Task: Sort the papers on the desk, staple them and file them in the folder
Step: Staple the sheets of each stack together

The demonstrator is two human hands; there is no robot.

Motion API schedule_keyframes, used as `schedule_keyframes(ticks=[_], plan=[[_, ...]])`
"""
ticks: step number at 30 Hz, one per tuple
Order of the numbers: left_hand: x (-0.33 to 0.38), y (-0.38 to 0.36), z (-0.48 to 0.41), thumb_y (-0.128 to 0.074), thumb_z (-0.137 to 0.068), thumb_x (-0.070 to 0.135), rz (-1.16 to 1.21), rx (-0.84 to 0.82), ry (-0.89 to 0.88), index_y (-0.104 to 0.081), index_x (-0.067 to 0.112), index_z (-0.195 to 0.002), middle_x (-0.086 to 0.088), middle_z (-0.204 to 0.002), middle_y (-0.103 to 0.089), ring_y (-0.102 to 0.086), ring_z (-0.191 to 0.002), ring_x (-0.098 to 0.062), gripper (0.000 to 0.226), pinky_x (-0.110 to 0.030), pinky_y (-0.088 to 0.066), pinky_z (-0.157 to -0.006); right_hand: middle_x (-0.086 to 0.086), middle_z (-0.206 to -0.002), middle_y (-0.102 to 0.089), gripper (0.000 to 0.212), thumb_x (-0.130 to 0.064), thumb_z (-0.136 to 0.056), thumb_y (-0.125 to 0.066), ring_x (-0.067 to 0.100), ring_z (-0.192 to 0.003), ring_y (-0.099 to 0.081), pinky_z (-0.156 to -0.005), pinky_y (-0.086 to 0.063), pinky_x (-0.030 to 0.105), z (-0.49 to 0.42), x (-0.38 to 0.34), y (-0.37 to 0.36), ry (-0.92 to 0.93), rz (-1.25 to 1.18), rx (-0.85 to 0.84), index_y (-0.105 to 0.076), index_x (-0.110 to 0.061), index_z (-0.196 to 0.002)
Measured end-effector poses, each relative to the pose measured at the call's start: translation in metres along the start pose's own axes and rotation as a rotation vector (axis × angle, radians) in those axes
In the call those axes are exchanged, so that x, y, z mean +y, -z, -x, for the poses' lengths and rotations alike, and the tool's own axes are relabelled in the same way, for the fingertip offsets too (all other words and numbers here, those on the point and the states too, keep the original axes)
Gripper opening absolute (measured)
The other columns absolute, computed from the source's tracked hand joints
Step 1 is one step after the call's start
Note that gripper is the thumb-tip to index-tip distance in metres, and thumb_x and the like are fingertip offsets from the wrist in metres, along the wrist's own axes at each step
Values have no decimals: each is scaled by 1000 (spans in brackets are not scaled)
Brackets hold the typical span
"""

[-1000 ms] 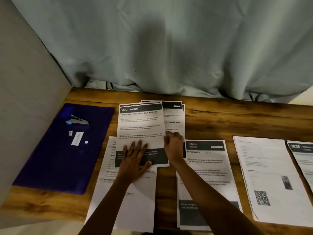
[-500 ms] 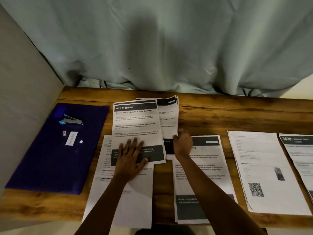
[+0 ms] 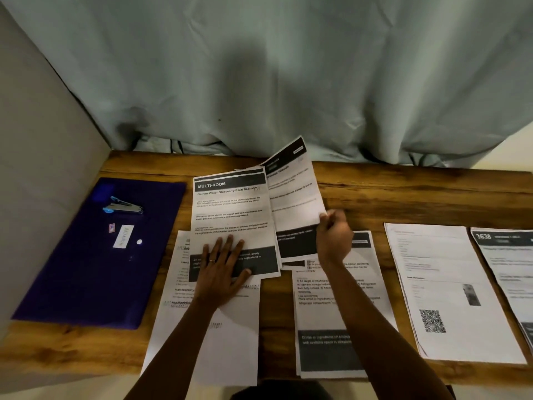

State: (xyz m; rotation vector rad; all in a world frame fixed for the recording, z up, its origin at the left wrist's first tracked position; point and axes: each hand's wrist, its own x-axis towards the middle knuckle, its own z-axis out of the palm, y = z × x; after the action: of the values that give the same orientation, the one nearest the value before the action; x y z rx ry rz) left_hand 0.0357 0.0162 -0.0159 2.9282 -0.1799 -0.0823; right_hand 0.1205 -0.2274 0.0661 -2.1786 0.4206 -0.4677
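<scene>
The right hand (image 3: 334, 238) pinches the near right corner of a printed sheet (image 3: 294, 194), which curls up from the surface (image 3: 403, 192) at about 12 o'clock from the person; its grip is narrow, thumb against curled fingers. The left hand (image 3: 222, 269) lies flat, fingers straight, and presses the MULTI-ROOM sheet (image 3: 230, 215) at 11 o'clock. I judge the paper to be light, thin and floppy: it bends under its own weight and will slide easily on other sheets, so a corner or an edge is the best place to take it. The purple folder (image 3: 86, 269), with the stapler (image 3: 122, 205) on it, lies at 9 o'clock.
</scene>
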Motion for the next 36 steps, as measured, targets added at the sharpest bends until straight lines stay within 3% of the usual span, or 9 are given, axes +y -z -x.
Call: schedule_keyframes(ticks=[5,10,13,16,20,22,26,31,36], plan=[[0,2,-1,-17,-90,71,29,-29,-12,-15,26,-152,-6,-158,-12,-10,-146,-30,77,-45,2,-117,-3,-87,-54,23,-29,-97,-50,12,-83,-52,-70,-41,26,-33,-9,54,-63,2,39,-57,-8,-106],[4,13,-1,-3,-81,80,188,45,19,-8,28,-151,3,-157,4,10,-145,-18,88,-40,15,-115,-1,-95,-58,21,-24,-93,-58,16,-91,-54,-80,-38,25,-56,2,90,-115,-103,18,-60,-7,-105],[10,26,6,-17,-87,72,473,219,141,-21,25,-150,3,-158,-14,-4,-147,-20,79,-45,-6,-119,2,-94,-61,21,-27,-93,-58,20,-91,-57,-80,-41,29,-47,8,81,-114,-109,-83,-59,-9,-102],[16,37,14,-28,-90,65,725,435,248,-26,24,-148,-3,-152,-29,-28,-137,-16,71,-37,-37,-103,7,-93,-62,20,-27,-94,-55,20,-88,-57,-79,-47,34,-20,7,54,-107,-140,-180,-57,-8,-101],[18,46,18,-31,-88,68,670,510,222,-20,27,-148,-3,-156,-20,-13,-139,-5,74,-34,-27,-107,6,-94,-61,14,-18,-94,-55,20,-92,-60,-74,-51,24,17,-5,9,-164,-227,-279,-59,-5,-100],[16,49,18,-36,-90,64,540,469,101,-21,26,-148,-2,-157,-19,-10,-144,-9,71,-30,-12,-115,9,-105,-62,17,-14,-94,-55,20,-100,-60,-68,-44,12,30,-12,-12,-173,-184,-340,-58,-4,-107],[13,39,16,-37,-89,65,251,279,-45,-28,20,-149,-4,-158,-18,-10,-147,-21,75,-46,-5,-119,12,-111,-64,13,-9,-94,-53,23,-106,-61,-74,-47,16,47,-19,-42,-101,-139,-427,-58,-3,-105],[5,16,20,-17,-87,75,149,67,24,-21,25,-150,-3,-157,-14,-7,-146,-24,80,-50,0,-116,11,-114,-64,17,-9,-93,-55,24,-111,-59,-92,-50,29,47,-8,-53,29,-41,-464,-61,-6,-108],[-2,15,20,2,-76,83,123,-1,45,-16,27,-149,-1,-158,-9,5,-144,-17,93,-42,13,-115,14,-129,-49,39,-24,-90,-61,30,-121,-44,-97,-42,35,29,12,-49,20,263,-308,-52,-11,-126]])
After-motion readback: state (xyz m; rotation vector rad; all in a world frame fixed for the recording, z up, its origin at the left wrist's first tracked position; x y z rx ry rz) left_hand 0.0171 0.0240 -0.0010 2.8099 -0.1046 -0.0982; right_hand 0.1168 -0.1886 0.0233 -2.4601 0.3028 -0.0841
